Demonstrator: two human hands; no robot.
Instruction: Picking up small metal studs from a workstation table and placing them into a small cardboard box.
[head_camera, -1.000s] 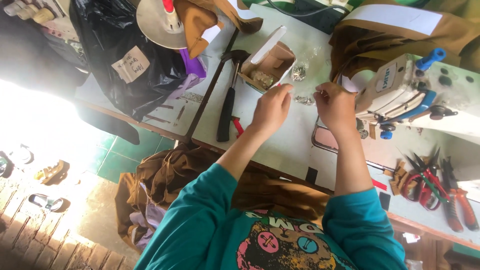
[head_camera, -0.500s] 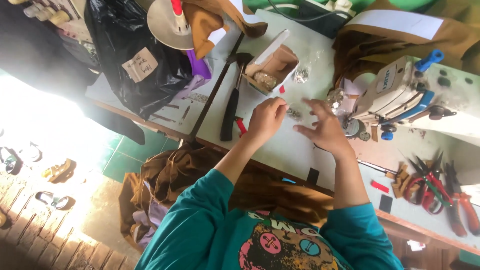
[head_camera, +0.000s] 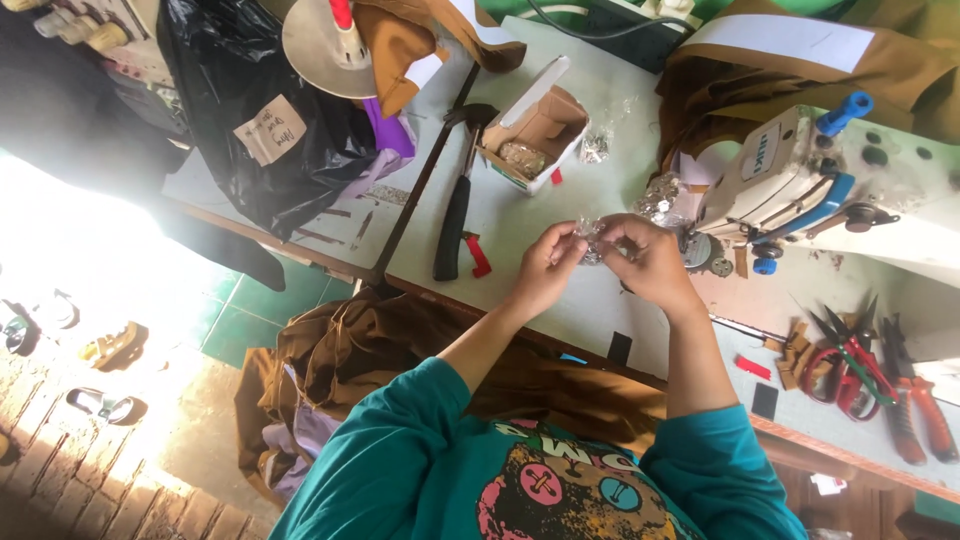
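Both hands are pinching one small clear plastic bag (head_camera: 598, 240) over the table (head_camera: 560, 310); left hand (head_camera: 548, 266) and right hand (head_camera: 650, 262) are gripping opposite edges; bag is looking crinkled, shiny, with small metallic bits inside; it is sitting just beside the sewing machine (head_camera: 800, 180); cardboard box (head_camera: 535, 135) lying farther back.

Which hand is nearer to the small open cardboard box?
Left. The left hand is just below the cardboard box; the right hand is farther, toward the sewing machine.
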